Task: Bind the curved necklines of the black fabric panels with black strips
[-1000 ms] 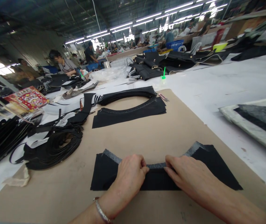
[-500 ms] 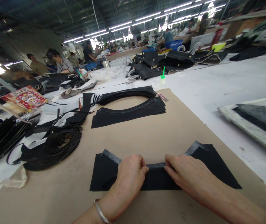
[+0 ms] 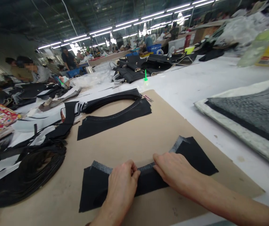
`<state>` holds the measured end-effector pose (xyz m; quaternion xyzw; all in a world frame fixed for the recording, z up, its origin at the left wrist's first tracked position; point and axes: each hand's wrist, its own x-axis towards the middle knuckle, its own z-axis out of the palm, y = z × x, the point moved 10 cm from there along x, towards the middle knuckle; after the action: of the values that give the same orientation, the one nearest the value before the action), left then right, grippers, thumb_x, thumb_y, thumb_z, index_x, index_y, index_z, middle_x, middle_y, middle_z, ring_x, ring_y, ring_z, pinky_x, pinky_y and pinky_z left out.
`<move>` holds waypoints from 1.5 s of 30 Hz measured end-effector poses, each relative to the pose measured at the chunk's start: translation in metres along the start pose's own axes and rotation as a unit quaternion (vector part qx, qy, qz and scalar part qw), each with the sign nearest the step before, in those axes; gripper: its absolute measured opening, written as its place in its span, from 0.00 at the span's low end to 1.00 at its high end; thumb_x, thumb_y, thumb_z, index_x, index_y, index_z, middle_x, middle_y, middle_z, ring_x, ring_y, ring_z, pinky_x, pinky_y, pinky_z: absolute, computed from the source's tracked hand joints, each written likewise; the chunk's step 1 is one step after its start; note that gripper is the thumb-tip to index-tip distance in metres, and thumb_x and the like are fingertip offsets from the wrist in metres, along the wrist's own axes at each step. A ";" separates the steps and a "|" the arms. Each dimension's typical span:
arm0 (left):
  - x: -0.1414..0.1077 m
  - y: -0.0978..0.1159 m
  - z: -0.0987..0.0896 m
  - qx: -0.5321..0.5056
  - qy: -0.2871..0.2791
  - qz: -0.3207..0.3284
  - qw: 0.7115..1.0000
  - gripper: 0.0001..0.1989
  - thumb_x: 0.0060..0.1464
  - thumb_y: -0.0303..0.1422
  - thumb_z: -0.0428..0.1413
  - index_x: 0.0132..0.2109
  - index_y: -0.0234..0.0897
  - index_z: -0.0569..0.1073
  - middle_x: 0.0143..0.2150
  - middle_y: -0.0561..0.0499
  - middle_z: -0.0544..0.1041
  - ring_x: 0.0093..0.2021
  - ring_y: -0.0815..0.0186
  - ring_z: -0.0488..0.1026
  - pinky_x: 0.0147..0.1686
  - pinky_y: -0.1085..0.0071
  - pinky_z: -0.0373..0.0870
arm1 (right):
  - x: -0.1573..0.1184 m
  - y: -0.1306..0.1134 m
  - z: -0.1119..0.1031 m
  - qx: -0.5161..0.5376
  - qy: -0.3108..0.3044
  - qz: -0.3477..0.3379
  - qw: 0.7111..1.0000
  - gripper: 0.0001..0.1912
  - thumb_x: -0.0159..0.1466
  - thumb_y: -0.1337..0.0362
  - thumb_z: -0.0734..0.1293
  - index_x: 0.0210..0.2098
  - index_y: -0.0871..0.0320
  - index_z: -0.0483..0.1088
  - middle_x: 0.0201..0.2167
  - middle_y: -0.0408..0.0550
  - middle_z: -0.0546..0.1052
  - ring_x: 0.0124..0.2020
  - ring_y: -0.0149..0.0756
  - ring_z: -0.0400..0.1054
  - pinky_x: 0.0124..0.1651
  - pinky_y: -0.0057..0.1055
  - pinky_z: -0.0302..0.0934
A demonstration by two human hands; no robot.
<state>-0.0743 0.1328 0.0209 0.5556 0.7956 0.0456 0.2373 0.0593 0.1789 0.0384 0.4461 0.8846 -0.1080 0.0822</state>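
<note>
A black fabric piece point(image 3: 148, 183) with a curved upper edge lies in front of me on brown board point(image 3: 115, 147). Along that curve runs a speckled grey strip point(image 3: 102, 167). My left hand point(image 3: 122, 182) is closed, thumb and fingers pinching the edge near the middle of the curve. A short way to the right, my right hand point(image 3: 172, 166) pinches the same edge. Both hands cover parts of the strip. Further off lie a curved black panel point(image 3: 120, 119) with a marked edge and a stack of black curved pieces point(image 3: 111, 99). Small pink-handled thread snips point(image 3: 148, 98) rest beside them.
Coiled black strips point(image 3: 30, 179) and white pieces lie at left. A green-tipped bottle point(image 3: 145, 81) stands beyond the board, before a heap of black bag parts point(image 3: 136, 67). Grey sheets point(image 3: 254, 106) are stacked at right. Several people are in the background.
My view has swung to the right, so the table's contents appear further left. The black piece looks more tilted. Both hands keep pinching its edge.
</note>
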 end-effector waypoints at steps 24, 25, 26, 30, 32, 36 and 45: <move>-0.059 0.067 0.021 0.094 0.203 0.433 0.873 0.24 0.52 0.17 0.43 0.54 0.33 0.68 0.43 0.45 0.74 0.41 0.60 0.70 0.41 0.65 0.68 | -0.010 0.024 0.009 0.021 0.073 0.043 0.996 0.09 0.68 0.56 0.64 0.39 0.56 0.65 0.33 0.47 0.77 0.37 0.46 0.73 0.34 0.34 0.55; -0.060 0.068 0.026 0.111 0.210 0.440 0.866 0.24 0.52 0.17 0.43 0.55 0.31 0.68 0.41 0.45 0.74 0.40 0.60 0.71 0.40 0.65 0.69 | -0.010 0.030 0.007 0.027 0.074 0.051 0.996 0.10 0.67 0.55 0.65 0.39 0.56 0.66 0.33 0.47 0.77 0.37 0.47 0.73 0.34 0.34 0.55; -0.061 0.069 0.030 0.126 0.221 0.443 0.860 0.24 0.52 0.17 0.44 0.55 0.30 0.68 0.40 0.45 0.74 0.39 0.59 0.71 0.40 0.64 0.69 | -0.010 0.038 0.004 0.034 0.073 0.060 0.995 0.11 0.65 0.54 0.66 0.37 0.56 0.66 0.33 0.48 0.77 0.37 0.47 0.73 0.34 0.33 0.55; -0.060 0.068 0.036 0.158 0.254 0.427 0.853 0.24 0.54 0.19 0.46 0.58 0.31 0.67 0.39 0.45 0.73 0.38 0.59 0.70 0.40 0.64 0.69 | -0.009 0.069 -0.010 0.090 0.038 0.063 0.993 0.13 0.63 0.53 0.67 0.30 0.55 0.68 0.27 0.45 0.75 0.33 0.43 0.71 0.29 0.30 0.50; -0.058 0.069 0.038 0.177 0.255 0.419 0.853 0.25 0.54 0.19 0.47 0.59 0.32 0.66 0.38 0.46 0.72 0.39 0.60 0.69 0.40 0.65 0.69 | -0.009 0.079 -0.016 0.119 0.018 0.047 0.992 0.10 0.62 0.56 0.67 0.28 0.55 0.69 0.26 0.43 0.75 0.31 0.39 0.70 0.29 0.29 0.49; -0.058 0.073 0.038 0.211 0.269 0.414 0.844 0.25 0.57 0.21 0.47 0.60 0.37 0.66 0.39 0.47 0.70 0.39 0.61 0.68 0.40 0.67 0.69 | -0.006 0.085 -0.020 0.120 0.008 0.026 0.992 0.04 0.61 0.65 0.66 0.29 0.55 0.70 0.27 0.42 0.75 0.31 0.37 0.70 0.32 0.28 0.50; -0.058 0.075 0.039 0.245 0.316 0.410 0.820 0.23 0.59 0.23 0.48 0.60 0.41 0.67 0.40 0.47 0.67 0.39 0.62 0.66 0.39 0.67 0.67 | 0.004 0.085 -0.011 0.084 0.008 0.035 0.996 0.05 0.61 0.63 0.65 0.30 0.56 0.71 0.29 0.46 0.77 0.34 0.42 0.70 0.38 0.34 0.52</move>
<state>0.0225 0.1016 0.0306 0.8253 0.5105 0.1159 -0.2116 0.1250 0.2335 0.0378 0.4830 0.8569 -0.1754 0.0406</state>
